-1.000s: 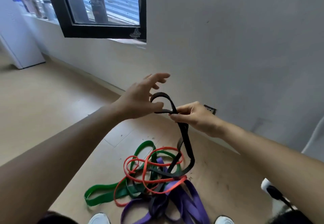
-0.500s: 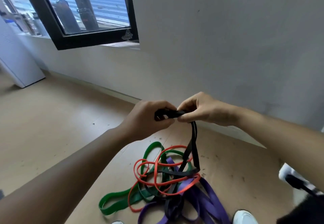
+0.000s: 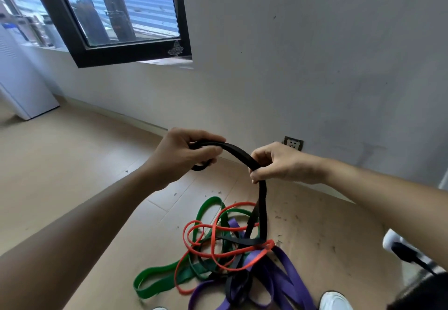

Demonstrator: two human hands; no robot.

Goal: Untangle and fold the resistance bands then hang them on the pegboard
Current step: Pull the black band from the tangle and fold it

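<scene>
A black resistance band (image 3: 236, 152) arches between my two hands at chest height. My left hand (image 3: 184, 152) is closed around its looped end, and my right hand (image 3: 278, 161) pinches it a short way along. From my right hand the black band hangs straight down into a tangled pile on the floor. In that pile lie a green band (image 3: 155, 283), a thin red band (image 3: 208, 237) and a wide purple band (image 3: 288, 271), all crossing one another. No pegboard is in view.
A grey wall (image 3: 315, 67) stands close ahead with a wall socket (image 3: 293, 142) near the floor. A black-framed window (image 3: 116, 18) is at the upper left. A white cabinet (image 3: 21, 86) stands at the far left. My white shoe (image 3: 335, 301) is beside the pile.
My hands, which met at the band's fold half a second ago, have moved apart, drawing a short arch of black band between them. One second ago my left hand was open.
</scene>
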